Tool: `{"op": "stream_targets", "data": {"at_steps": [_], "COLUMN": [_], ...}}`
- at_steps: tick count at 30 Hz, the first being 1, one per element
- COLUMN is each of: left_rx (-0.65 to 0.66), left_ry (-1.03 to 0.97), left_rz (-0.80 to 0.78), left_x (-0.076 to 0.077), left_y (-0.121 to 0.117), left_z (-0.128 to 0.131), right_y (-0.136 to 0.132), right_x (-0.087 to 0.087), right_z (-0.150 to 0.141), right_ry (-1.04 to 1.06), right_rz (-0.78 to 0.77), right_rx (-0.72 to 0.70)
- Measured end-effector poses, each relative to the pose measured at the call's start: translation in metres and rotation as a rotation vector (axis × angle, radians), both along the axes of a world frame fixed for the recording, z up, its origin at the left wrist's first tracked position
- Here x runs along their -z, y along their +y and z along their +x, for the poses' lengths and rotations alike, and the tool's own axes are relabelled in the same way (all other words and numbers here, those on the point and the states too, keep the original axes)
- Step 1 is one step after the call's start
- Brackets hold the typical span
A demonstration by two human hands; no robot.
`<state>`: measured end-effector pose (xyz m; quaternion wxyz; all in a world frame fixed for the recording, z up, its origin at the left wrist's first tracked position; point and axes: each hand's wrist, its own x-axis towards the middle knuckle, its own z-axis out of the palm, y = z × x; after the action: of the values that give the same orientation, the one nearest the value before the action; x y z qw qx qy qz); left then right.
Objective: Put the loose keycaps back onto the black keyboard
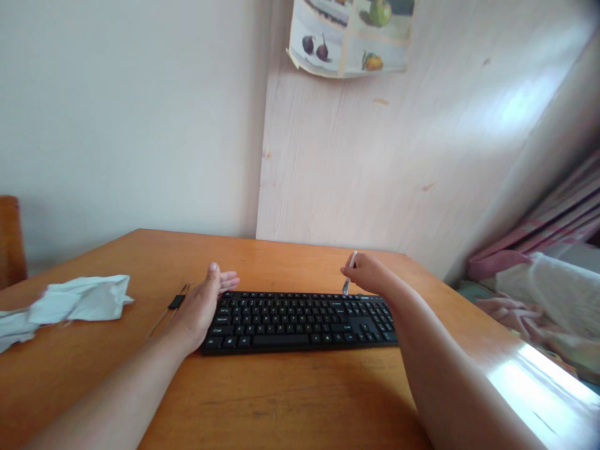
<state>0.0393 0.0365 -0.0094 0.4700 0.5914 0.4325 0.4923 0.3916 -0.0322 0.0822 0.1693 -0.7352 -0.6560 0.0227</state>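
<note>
A black keyboard (290, 320) lies flat on the wooden table, its long side toward me. My left hand (200, 307) is against the keyboard's left end, thumb raised and fingers stretched out, holding nothing. Over the keyboard's upper right part, my right hand (370, 275) pinches a small brush (352, 259) with a pale handle. The brush is tilted, its greyish tip down at the top row of keys. My right forearm hides the keyboard's far right edge.
A crumpled white cloth (84, 299) lies on the table (281, 400) at the left. Closer to my left hand is a thin cord with a black piece (176, 302). Behind the table stands a wall (140, 125) with a painted sheet (351, 37). Bedding (539, 287) is at the right.
</note>
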Motion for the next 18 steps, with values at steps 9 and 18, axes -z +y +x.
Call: {"op": "stream_targets", "data": {"at_steps": [9, 18], "left_rx": [0.002, 0.01], "left_ry": [-0.052, -0.098], "left_rz": [-0.03, -0.067], "left_x": [0.004, 0.003], "left_y": [0.004, 0.004], "left_z": [0.001, 0.001], "right_y": [0.0, 0.007], "right_x": [0.003, 0.007], "right_z": [-0.022, -0.044], "right_ry": [0.126, 0.164], "right_rz": [0.023, 0.03], "right_rx": [-0.031, -0.058]}}
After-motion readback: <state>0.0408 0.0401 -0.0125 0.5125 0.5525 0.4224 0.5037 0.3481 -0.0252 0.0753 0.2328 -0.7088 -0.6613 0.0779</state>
